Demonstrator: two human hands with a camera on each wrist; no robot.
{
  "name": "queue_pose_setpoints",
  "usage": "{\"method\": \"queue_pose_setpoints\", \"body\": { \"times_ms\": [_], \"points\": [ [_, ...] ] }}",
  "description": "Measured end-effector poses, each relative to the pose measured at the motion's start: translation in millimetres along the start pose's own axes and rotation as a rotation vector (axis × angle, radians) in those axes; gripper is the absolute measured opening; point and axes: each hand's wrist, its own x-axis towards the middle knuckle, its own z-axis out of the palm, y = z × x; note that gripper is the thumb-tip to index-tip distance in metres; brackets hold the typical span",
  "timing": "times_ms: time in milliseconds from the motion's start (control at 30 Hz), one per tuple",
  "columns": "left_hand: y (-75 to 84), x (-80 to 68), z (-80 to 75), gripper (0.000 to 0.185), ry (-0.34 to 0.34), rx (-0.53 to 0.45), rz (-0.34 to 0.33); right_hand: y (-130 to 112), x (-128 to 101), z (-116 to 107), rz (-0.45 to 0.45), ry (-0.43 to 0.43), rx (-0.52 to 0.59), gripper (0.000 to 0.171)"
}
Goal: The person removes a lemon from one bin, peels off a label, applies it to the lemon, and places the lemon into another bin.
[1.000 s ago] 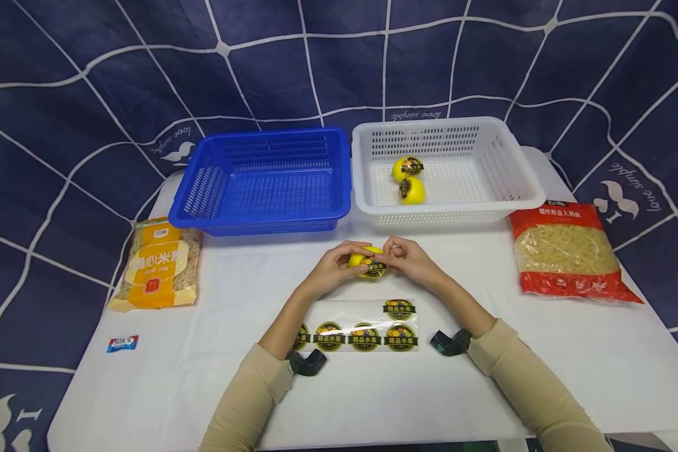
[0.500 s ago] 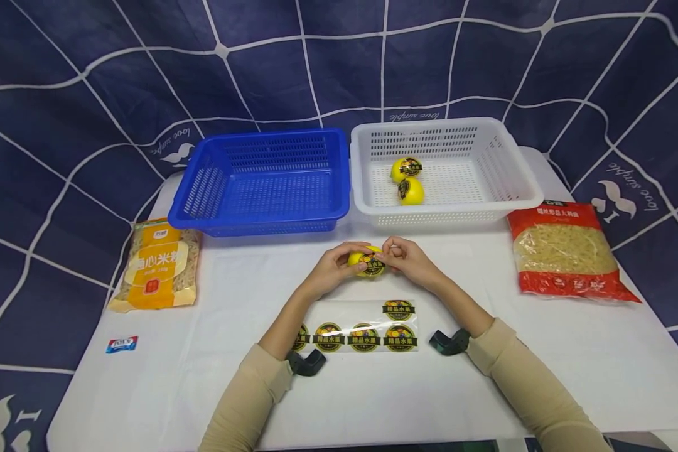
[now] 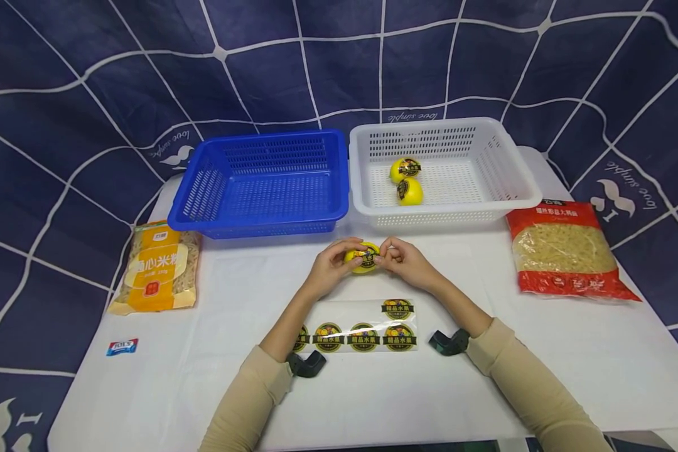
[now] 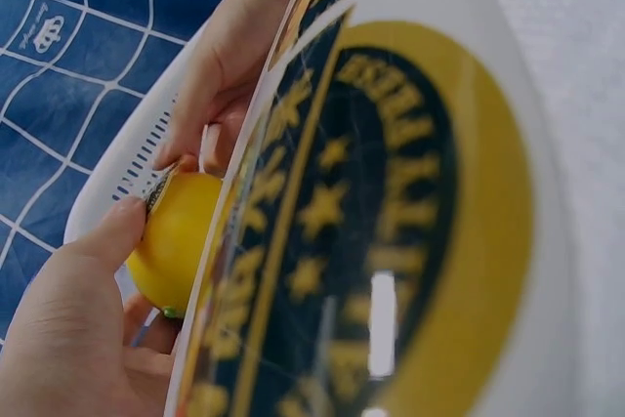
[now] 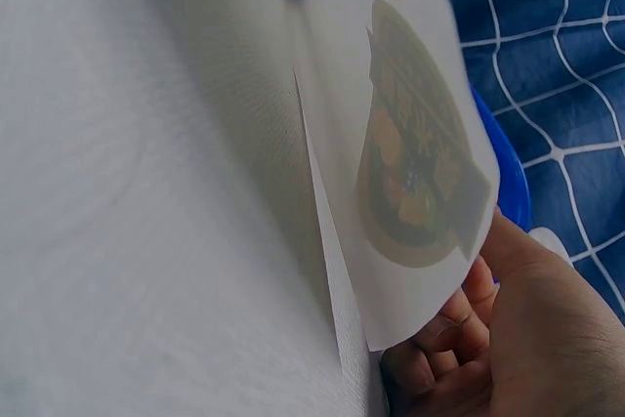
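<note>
Both hands hold a small yellow fruit [image 3: 363, 258] just above the white table, in front of the baskets. My left hand [image 3: 339, 260] grips its left side, thumb on top. My right hand [image 3: 392, 254] pinches its right side with curled fingertips, at the dark round sticker on the fruit. The left wrist view shows the fruit [image 4: 176, 241] between my left thumb [image 4: 88, 271] and the right hand's fingers [image 4: 210, 95]. A clear sticker sheet [image 3: 361, 326] with several dark round labels lies between my forearms. It fills much of both wrist views [image 4: 391, 222] [image 5: 420, 163].
An empty blue basket [image 3: 262, 182] stands at the back left. Beside it, a white basket [image 3: 503, 169] holds two stickered yellow fruits [image 3: 407, 180]. A yellow noodle packet [image 3: 158, 267] lies left and a red pasta packet [image 3: 567, 251] right. A small wrapper [image 3: 121, 346] lies front left.
Both hands and the fruit have shifted slightly away from me, towards the baskets. The fruit has turned a little in the fingers. Nothing else moved.
</note>
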Motion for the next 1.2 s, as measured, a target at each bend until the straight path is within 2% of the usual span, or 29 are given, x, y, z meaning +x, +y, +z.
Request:
{"method": "queue_pose_setpoints", "body": {
  "times_ms": [333,633,1200],
  "points": [
    [1.0,1.0,-0.4,0.022,-0.007,0.014,0.004,-2.6,0.0,-0.2,0.006,0.041,-0.051,0.015],
    [0.8,1.6,-0.1,0.032,-0.033,-0.001,-0.010,-4.4,-0.2,1.2,0.023,0.060,-0.044,0.021],
    [1.1,2.8,1.7,0.032,-0.006,0.059,0.021,-7.7,-0.8,6.1,0.037,0.092,-0.108,0.023]
  ]
}}
